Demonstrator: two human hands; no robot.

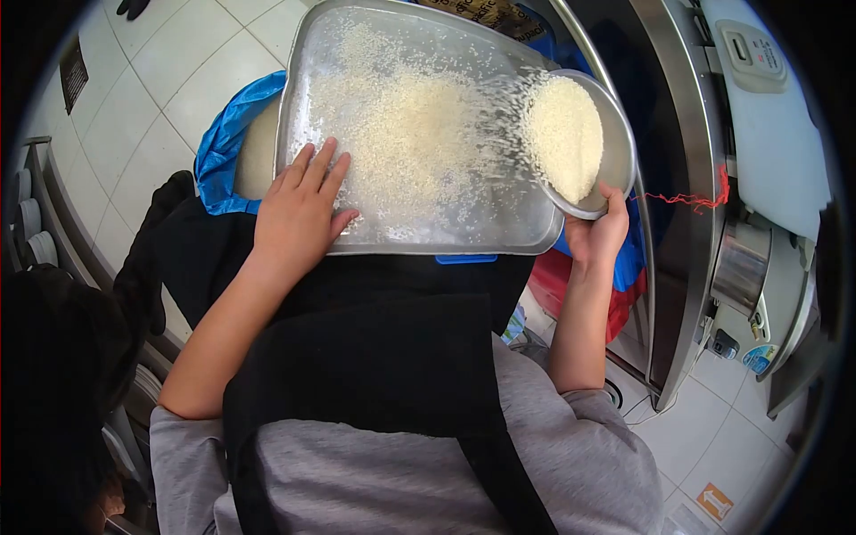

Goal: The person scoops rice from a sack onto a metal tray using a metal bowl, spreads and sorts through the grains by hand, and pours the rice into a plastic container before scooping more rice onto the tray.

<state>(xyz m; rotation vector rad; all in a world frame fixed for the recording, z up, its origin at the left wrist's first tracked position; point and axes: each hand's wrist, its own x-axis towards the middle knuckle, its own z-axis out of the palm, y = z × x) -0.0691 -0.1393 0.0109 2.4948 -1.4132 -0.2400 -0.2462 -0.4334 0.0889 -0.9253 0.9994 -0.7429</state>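
Observation:
A shallow metal tray lies level across my lap, with white rice spread over its middle. My right hand grips the near rim of a metal bowl, tilted at the tray's right side. Rice pours from the bowl leftward in a blurred stream, and a mound of it still fills much of the bowl. Over the tray's near left corner rests my left hand, fingers stretched out and holding nothing. Its fingertips are close to the scattered grains.
Left of the tray, an open blue sack holds pale grain. A steel counter edge runs along the right, with a red string and a metal pot near it. Chair-like racks stand at the left on white floor tiles.

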